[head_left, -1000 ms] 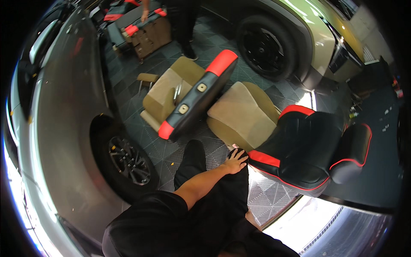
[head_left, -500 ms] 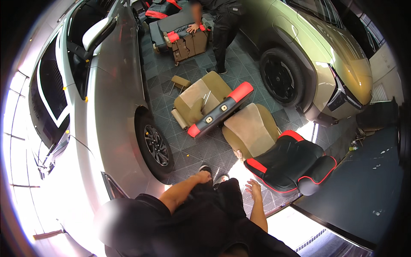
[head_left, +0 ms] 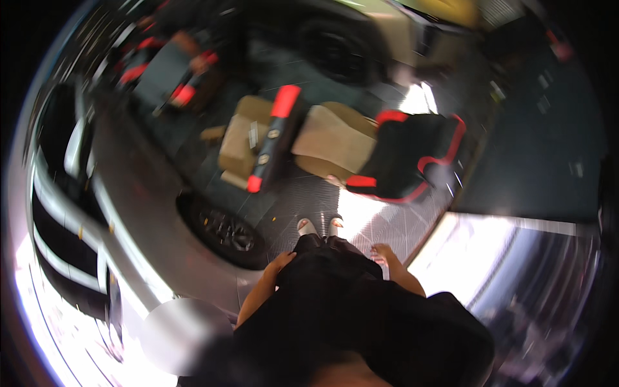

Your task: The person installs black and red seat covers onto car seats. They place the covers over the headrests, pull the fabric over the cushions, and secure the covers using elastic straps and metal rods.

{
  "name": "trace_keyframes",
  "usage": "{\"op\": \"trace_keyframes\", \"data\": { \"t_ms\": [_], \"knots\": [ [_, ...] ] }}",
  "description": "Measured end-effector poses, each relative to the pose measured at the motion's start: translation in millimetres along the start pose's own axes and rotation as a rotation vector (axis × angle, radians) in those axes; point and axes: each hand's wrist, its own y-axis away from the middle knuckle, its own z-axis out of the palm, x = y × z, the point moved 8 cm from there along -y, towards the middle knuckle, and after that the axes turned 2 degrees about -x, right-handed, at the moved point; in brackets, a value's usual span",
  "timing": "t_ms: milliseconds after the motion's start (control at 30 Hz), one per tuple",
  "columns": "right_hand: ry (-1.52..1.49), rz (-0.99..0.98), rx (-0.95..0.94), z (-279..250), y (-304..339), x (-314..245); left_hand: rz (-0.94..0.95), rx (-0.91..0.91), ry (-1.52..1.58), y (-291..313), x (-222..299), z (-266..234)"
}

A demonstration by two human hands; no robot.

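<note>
My left hand [head_left: 284, 259] hangs beside my left thigh, near the front wheel of a grey car; its fingers are mostly turned away. On the other side, my right hand [head_left: 382, 253] hangs beside my right thigh, fingers apart, with nothing in it. Past my feet lies a tan car seat part [head_left: 329, 138], and against its right end rests a black seat cover with red trim [head_left: 416, 151]. Left of it, a long black piece with red ends [head_left: 274, 126] lies across another tan seat part [head_left: 238, 138]. Motion blurs much of the view.
The grey car [head_left: 142, 168] with its wheel [head_left: 225, 232] borders the left. Another car's dark wheel [head_left: 335, 51] is at the far side. A co-worker's blurred hand [head_left: 198, 63] is at a grey-and-red seat [head_left: 161, 74]. A dark panel [head_left: 541, 161] stands at right.
My view has swung to the right, so the seats and cars appear turned and shifted left. My feet now show side by side. Both hands stay low at my sides.
</note>
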Motion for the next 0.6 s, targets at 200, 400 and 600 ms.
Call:
{"op": "trace_keyframes", "data": {
  "t_ms": [200,400,600],
  "knots": [
    [-0.103,-0.107,0.003,18.8,-14.2,4.0,-0.106,0.008,0.061,-10.8,10.3,-29.3],
    [-0.134,-0.283,0.054,46.6,-27.7,-14.4,0.155,-0.072,-0.221,-30.0,51.9,-67.7],
    [-0.303,-0.406,0.518,29.4,4.7,-3.3,0.131,-0.120,-0.403,-75.2,102.1,-99.6]
  ]
}}
